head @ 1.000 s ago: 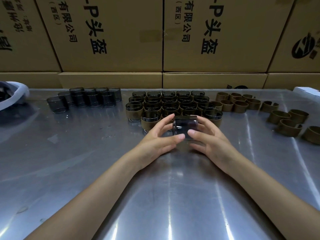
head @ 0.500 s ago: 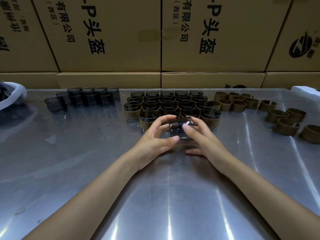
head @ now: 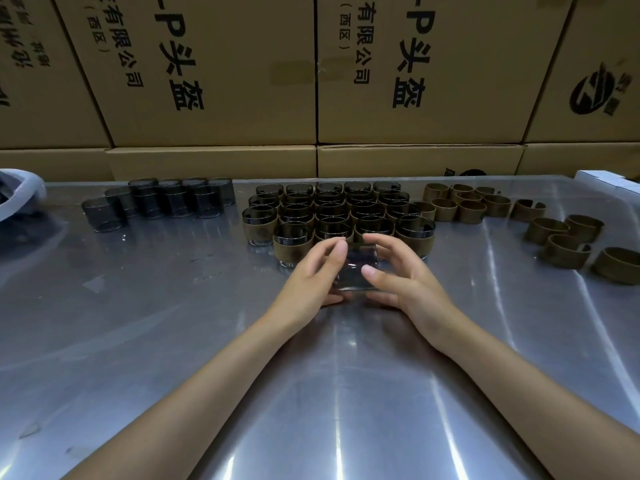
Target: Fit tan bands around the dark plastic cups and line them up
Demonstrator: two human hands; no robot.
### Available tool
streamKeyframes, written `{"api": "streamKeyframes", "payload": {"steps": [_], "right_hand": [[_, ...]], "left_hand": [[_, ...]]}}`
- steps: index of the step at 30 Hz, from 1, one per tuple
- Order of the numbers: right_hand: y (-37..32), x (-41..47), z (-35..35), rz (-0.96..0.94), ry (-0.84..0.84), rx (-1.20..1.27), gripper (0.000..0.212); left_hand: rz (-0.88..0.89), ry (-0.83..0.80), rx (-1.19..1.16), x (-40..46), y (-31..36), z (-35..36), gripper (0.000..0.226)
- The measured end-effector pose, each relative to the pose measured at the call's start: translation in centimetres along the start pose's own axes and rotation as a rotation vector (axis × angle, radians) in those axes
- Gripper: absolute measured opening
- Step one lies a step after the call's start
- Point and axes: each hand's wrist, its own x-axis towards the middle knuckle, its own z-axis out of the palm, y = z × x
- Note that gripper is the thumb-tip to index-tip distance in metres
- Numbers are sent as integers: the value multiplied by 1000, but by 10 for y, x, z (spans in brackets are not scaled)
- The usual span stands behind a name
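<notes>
Head view: one bare dark cup [head: 356, 271] sits between the two hands, low over the steel table [head: 173, 341], just in front of the block of banded cups [head: 337, 216]. Left hand [head: 310, 282] is curled round the cup's left side, fingertips arched over its top and thumb beneath. Right hand [head: 403, 282] is curled round the right side, thumb laid across the near face, fingers arched above. Both hands grasp the cup; the image there is blurred, and whether its base touches the table cannot be told. No band shows on the held cup. Unbanded dark cups [head: 162, 202] stand grouped at far left. Loose tan bands [head: 485, 206] lie at far right, well apart from the hands. Cardboard boxes [head: 311, 81] are stacked behind the table.
</notes>
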Motion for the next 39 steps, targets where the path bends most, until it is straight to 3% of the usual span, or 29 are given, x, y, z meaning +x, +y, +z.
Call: {"api": "streamKeyframes", "payload": {"steps": [3,7,11,24,27,30,32,34,36,39], "right_hand": [[-1,-1,1,-23,-13,-63,52],[-2,1,2,36,14,-57,51],[-1,2,3,24,18,-116,44],[12,8,-1,13,-61,-430,29],[8,7,-8,-159,144,-558,28],[-3,9,-32,-297,496,-736,34],[-5,9,-56,-229,683,-833,26],[0,8,-81,-33,798,-906,19],[1,7,-98,99,870,-941,24],[-2,10,-112,129,900,-1120,32]], "left_hand": [[46,32,-69,-1,-1,-3,34],[222,28,68,-6,-3,-6,54],[213,48,57,-5,-4,-7,66],[296,35,325,-2,-8,-3,54],[345,18,451,-2,-10,-2,57],[348,-4,515,-3,-11,-2,63],[333,-25,525,-3,-12,-2,66],[322,-45,535,-3,-12,-2,71],[320,-54,538,-3,-11,-2,77],[316,-43,530,-3,-11,-2,79]]}}
